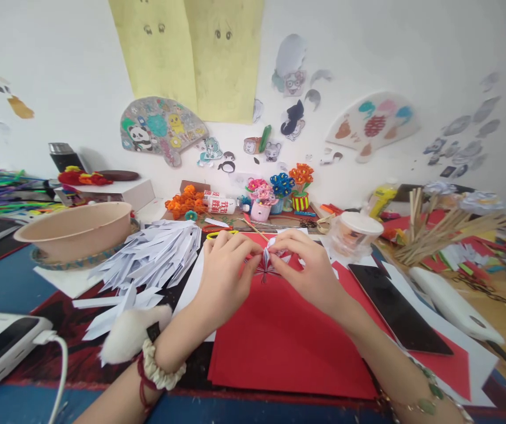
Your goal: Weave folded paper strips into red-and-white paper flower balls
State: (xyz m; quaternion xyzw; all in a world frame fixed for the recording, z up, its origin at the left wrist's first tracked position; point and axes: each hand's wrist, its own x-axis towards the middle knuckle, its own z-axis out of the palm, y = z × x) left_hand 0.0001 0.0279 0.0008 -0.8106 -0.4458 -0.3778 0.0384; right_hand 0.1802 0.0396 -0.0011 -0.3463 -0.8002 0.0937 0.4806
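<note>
My left hand (223, 272) and my right hand (302, 265) meet over a red paper sheet (279, 341) in the middle of the table. Both pinch a small folded white paper piece (269, 250) between thumbs and fingertips. The left wrist wears a cream scrunchie and a red cord, the right wrist a beaded bracelet. A heap of folded white paper pieces (156, 253) lies just left of my left hand. Yellow-handled scissors (220, 234) lie just beyond my fingers.
A tan bowl (74, 229) stands at the left. A white device with a cable (1, 347) sits at the near left. A dark phone (396, 306) and a white tool (451, 306) lie at the right, with wooden sticks (438, 229), a lidded cup (354, 232) and paper flower pots (279, 191) behind.
</note>
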